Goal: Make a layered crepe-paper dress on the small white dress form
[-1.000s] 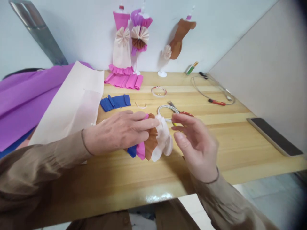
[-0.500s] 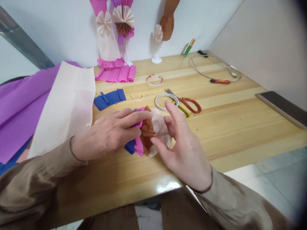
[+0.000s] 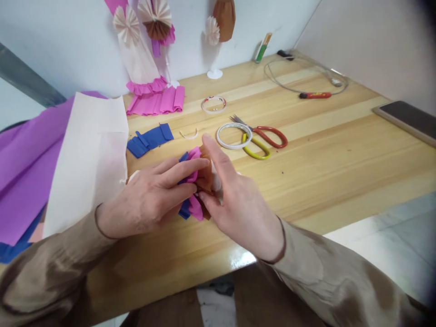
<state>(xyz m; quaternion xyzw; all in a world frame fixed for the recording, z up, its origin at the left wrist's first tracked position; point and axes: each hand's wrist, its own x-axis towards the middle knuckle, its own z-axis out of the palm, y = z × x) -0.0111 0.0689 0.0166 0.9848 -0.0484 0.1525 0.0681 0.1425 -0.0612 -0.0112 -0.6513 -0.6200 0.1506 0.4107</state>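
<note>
Between my hands is a layered crepe-paper ruffle (image 3: 195, 208) with blue, pink, brown and white bands side by side. My left hand (image 3: 150, 195) grips its blue and pink end, fingers pressed together over the folds. From the other side my right hand (image 3: 243, 206) closes on the brown and white part, thumb low and index finger stretched along the top edge. Most of the white band is hidden behind that hand. Just beyond the ruffle lie a pleated blue paper strip (image 3: 151, 140) and a thin curved cream strip (image 3: 189, 135).
Scissors (image 3: 272, 136) with red and yellow handles lie under a white tape roll (image 3: 219, 140); a second ring (image 3: 213, 105) sits behind. White paper (image 3: 88, 159) and purple paper (image 3: 30, 159) cover the left. A cable (image 3: 315, 95) and phone (image 3: 408, 119) are right, paper dresses (image 3: 139, 59) at the wall.
My right hand has moved left over the white band and now covers most of it, its thumb nearer my left fingers. The camera view has shifted slightly.
</note>
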